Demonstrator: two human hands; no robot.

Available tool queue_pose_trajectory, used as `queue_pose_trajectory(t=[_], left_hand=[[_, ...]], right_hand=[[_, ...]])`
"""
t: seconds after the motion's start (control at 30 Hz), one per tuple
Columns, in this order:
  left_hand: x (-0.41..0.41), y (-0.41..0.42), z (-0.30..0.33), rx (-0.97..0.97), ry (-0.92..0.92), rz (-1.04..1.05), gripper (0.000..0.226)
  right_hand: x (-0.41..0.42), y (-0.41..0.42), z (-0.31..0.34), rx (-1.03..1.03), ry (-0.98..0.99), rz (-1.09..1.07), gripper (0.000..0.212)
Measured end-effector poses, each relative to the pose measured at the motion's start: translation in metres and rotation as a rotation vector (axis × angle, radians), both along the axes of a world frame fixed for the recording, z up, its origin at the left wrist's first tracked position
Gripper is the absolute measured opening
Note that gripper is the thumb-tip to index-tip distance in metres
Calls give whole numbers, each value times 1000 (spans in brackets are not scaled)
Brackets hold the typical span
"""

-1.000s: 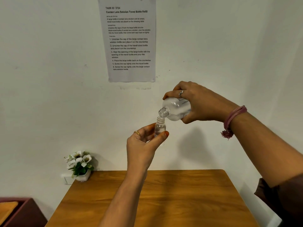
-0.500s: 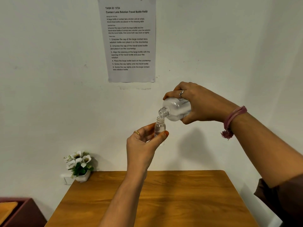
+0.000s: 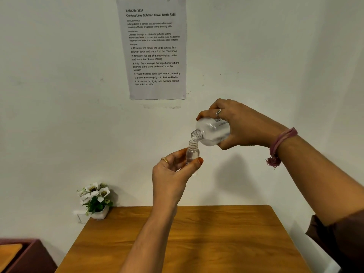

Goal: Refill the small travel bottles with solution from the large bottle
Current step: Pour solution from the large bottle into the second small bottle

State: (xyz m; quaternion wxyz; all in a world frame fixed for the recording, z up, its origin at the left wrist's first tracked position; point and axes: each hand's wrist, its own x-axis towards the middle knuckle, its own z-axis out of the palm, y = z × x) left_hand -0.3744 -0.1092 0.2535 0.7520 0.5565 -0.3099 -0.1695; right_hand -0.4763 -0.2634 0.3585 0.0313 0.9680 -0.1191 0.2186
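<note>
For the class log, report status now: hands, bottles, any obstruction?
Left hand holds small travel bottle upright, uncapped. Right hand grips large bottle, tipped, its mouth at the small one's opening. Nothing between them.

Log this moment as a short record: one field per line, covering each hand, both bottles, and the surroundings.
left hand: left hand holds the small travel bottle upright, pinched between thumb and fingers
right hand: right hand grips the large bottle, tipped neck-down to the left
alignment: large bottle's open neck sits just above the small bottle's open mouth
caps: none in view
height: both bottles held in the air above the wooden table
surroundings: instruction sheet on the wall; flower pot at the table's far left corner
</note>
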Motion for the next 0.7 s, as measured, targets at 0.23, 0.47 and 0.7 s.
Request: queue_pose_trajectory(t=[0.23,0.47,0.7], left_hand=[[-1,-1,0,-7,6,-6,36],[-2,-1,0,-15,11,-5,35],[-2,-1,-1,-20,8,-9,37]], right_hand=[[-2,0,0,-9,-3,-2,72],[-2,0,1,-18,1,-3,71],[-2,0,2,-27,3,-3,73]])
